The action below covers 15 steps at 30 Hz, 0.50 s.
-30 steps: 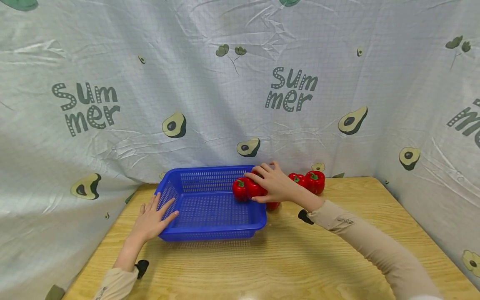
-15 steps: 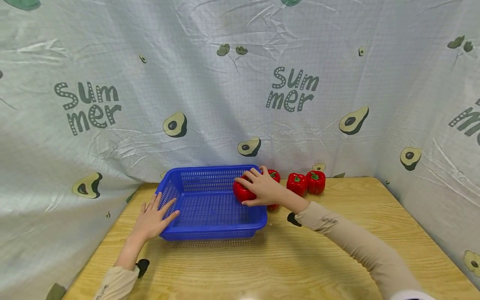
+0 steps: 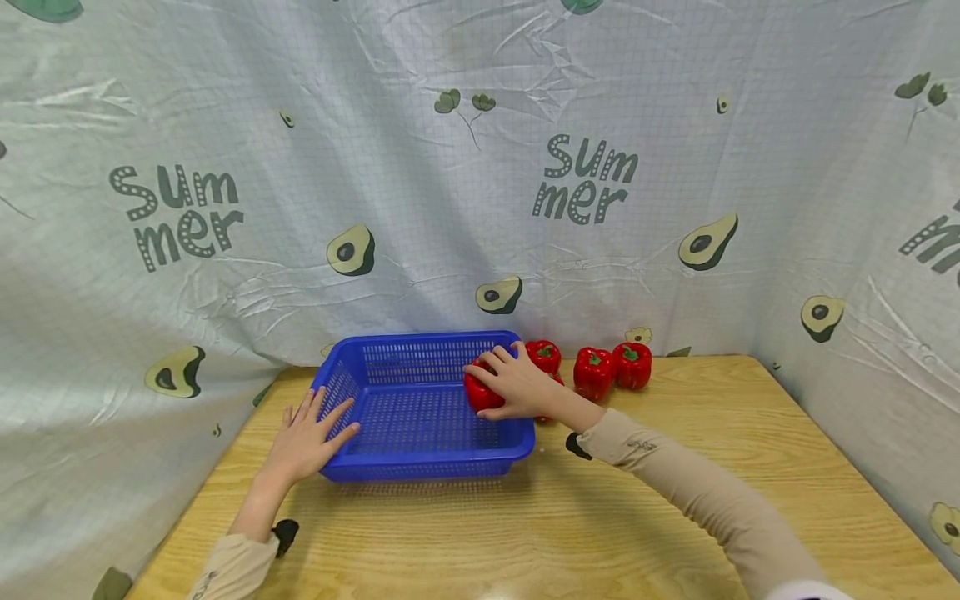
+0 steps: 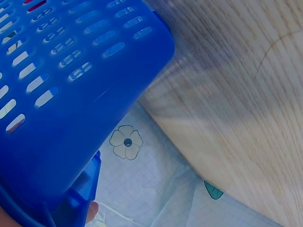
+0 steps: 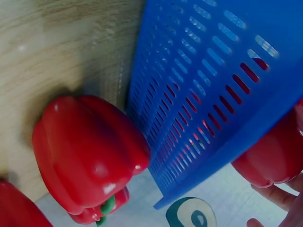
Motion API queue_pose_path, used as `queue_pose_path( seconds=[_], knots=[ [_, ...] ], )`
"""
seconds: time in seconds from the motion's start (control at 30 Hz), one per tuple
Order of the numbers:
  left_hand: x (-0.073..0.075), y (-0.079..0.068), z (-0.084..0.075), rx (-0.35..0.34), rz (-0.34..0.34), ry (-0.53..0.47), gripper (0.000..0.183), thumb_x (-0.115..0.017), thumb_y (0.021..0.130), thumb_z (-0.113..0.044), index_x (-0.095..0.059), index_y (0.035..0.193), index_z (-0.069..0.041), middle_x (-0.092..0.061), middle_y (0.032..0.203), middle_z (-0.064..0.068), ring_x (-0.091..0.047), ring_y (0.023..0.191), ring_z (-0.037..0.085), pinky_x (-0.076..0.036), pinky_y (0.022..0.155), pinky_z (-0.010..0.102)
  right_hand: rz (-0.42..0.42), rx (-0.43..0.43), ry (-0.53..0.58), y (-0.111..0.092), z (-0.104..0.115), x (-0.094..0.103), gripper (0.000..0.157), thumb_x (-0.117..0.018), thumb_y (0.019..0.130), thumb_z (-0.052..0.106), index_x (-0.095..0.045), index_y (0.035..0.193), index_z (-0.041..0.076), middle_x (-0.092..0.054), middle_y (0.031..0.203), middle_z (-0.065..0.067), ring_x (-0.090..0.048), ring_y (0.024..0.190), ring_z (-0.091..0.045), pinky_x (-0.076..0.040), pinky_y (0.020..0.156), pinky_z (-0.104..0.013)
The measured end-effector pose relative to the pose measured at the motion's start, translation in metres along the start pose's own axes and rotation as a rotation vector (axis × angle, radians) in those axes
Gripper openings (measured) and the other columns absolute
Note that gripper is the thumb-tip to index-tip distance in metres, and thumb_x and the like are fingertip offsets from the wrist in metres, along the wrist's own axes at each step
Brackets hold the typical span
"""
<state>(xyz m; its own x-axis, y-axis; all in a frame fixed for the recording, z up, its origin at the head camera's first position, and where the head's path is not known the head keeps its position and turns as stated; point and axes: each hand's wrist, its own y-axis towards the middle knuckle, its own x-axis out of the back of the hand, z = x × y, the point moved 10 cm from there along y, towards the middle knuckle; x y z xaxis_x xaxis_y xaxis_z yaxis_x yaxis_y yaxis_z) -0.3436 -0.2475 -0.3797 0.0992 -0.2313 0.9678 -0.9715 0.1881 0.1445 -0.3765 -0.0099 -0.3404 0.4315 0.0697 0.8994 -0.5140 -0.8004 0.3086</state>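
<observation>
A blue slotted plastic basket (image 3: 423, 417) stands on the wooden table. My left hand (image 3: 306, 437) rests on its left rim with the fingers spread and mostly straight; a fingertip (image 4: 92, 210) shows past the rim in the left wrist view. Inside the right end, my right hand (image 3: 517, 385) grips a red bell pepper (image 3: 482, 393), fingers curled over its top and thumb on the near side. In the right wrist view, that pepper (image 5: 272, 156) shows beyond the basket wall (image 5: 203, 94), and more red shows through the slots. The hand hides part of the pepper.
Just outside the basket's right side are a red bell pepper (image 3: 543, 356) and another (image 3: 552, 411) partly hidden by my wrist. Two more peppers (image 3: 594, 373) sit farther right, side by side. A printed curtain (image 3: 420, 208) hangs behind the table (image 3: 675, 450).
My right hand has moved slightly left and down with its bell pepper, covering the pepper seen in the basket earlier. The peppers behind the arm show more now. The left hand stays put.
</observation>
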Motion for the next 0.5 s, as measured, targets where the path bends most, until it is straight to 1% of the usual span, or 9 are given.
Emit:
queue_pose_path(
  seconds=[0.07,0.27,0.37,0.5],
  knots=[
    [0.000,0.000,0.000,0.001,0.000,-0.001,0.062,-0.038,0.089,-0.052,-0.039,0.136,-0.011,-0.015,0.143,0.032,-0.011,0.132,0.049,-0.005,0.102,0.066,0.000,0.001,-0.005,0.000,0.001,-0.002,0.066,-0.052,0.077,0.061,-0.045,0.128,0.020,-0.052,0.117,-0.004,-0.044,0.106,-0.021,-0.033,0.087,-0.050],
    [0.000,-0.001,-0.001,0.001,0.002,-0.001,0.061,-0.040,0.090,-0.050,-0.039,0.136,-0.011,-0.016,0.143,0.032,-0.011,0.132,0.049,-0.005,0.103,0.066,-0.011,-0.009,0.008,0.001,0.001,-0.011,0.067,-0.056,0.076,0.058,-0.046,0.127,0.017,-0.051,0.117,-0.007,-0.044,0.105,-0.024,-0.035,0.086,-0.053],
    [0.000,-0.001,-0.001,0.000,0.002,-0.002,0.061,-0.039,0.089,-0.051,-0.039,0.136,-0.011,-0.016,0.143,0.032,-0.010,0.132,0.049,-0.004,0.103,0.065,-0.001,-0.011,0.001,0.001,0.003,-0.013,0.066,-0.055,0.076,0.059,-0.046,0.126,0.016,-0.051,0.117,-0.008,-0.045,0.105,-0.025,-0.036,0.085,-0.055],
    [0.000,-0.001,-0.001,-0.001,-0.003,-0.004,0.063,-0.037,0.089,-0.054,-0.039,0.136,-0.011,-0.016,0.143,0.032,-0.010,0.132,0.049,-0.004,0.103,0.065,0.029,-0.021,-0.006,0.001,0.005,-0.015,0.065,-0.056,0.076,0.057,-0.046,0.126,0.016,-0.052,0.117,-0.009,-0.045,0.105,-0.027,-0.036,0.085,-0.054]
  ],
)
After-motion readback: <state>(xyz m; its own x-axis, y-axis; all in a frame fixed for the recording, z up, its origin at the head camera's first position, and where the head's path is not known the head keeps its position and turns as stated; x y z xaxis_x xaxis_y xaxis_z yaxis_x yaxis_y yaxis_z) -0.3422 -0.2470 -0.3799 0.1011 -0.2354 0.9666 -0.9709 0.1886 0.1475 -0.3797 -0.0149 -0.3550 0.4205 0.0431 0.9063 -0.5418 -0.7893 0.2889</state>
